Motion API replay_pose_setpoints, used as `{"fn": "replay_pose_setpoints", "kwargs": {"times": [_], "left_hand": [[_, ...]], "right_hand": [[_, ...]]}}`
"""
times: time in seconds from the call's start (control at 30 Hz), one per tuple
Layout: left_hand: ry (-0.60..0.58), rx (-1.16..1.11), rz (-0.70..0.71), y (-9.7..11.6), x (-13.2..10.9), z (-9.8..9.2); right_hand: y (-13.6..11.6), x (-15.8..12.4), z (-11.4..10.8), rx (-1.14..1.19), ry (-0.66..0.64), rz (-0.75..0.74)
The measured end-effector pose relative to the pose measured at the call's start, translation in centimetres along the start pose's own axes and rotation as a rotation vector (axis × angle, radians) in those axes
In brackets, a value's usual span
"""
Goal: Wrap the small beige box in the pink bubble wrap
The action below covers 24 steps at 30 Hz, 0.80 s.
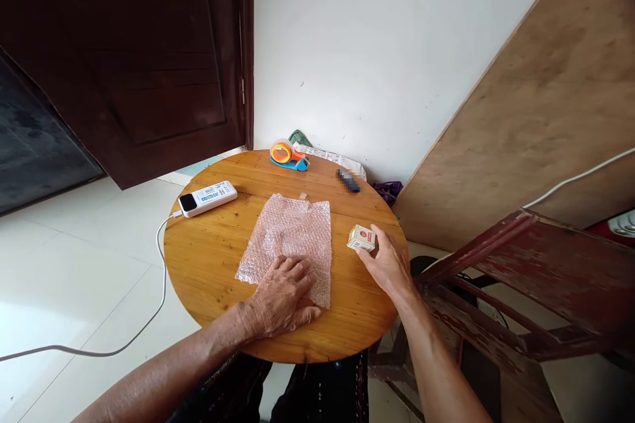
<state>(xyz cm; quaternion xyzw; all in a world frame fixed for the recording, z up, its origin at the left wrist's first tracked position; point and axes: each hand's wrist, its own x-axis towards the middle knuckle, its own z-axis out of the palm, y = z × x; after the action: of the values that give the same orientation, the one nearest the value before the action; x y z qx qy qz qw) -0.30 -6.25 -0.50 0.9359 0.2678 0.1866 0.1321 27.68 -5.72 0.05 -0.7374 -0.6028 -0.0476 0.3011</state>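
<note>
Left hand (282, 294) flat on bubble wrap (290, 238), right hand (389, 264) touching small box (361, 238), round wooden table (213, 258)

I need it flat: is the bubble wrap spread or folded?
Spread: the bubble wrap lies flat on the table, with the left hand pressing it.

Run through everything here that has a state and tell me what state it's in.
bubble wrap: spread flat on the table, left hand on its near edge.
small box: on the table, gripped by the right hand.
left hand: open, palm down.
right hand: fingers closed on the small box.
tape dispenser: loaded with a roll, untouched.
white power strip: cable attached, lying flat.
door: open.
</note>
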Motion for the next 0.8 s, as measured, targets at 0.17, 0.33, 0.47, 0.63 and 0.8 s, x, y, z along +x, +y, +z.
{"fn": "replay_pose_setpoints", "kwargs": {"times": [0.17, 0.33, 0.47, 0.63, 0.8], "left_hand": [[0.017, -0.01, -0.007, 0.3, -0.1, -0.1], [0.051, -0.015, -0.041, 0.4, -1.3, -2.7], [0.101, 0.019, -0.151, -0.9, -2.7, -3.4], [0.1, 0.023, -0.212, -1.8, -3.8, -2.4], [0.127, 0.018, -0.22, -1.7, -4.1, -1.9]], "right_hand": [[1.2, 0.0, 0.3, 0.271, -0.062, 0.171], [-4.8, -0.1, -2.3, 0.488, -0.064, 0.055], [-9.8, -0.3, -2.2, 0.632, -0.188, -0.079], [-11.5, -1.3, 1.6, 0.535, -0.31, -0.157], [-10.6, -2.4, 4.4, 0.402, -0.283, -0.205]]}}
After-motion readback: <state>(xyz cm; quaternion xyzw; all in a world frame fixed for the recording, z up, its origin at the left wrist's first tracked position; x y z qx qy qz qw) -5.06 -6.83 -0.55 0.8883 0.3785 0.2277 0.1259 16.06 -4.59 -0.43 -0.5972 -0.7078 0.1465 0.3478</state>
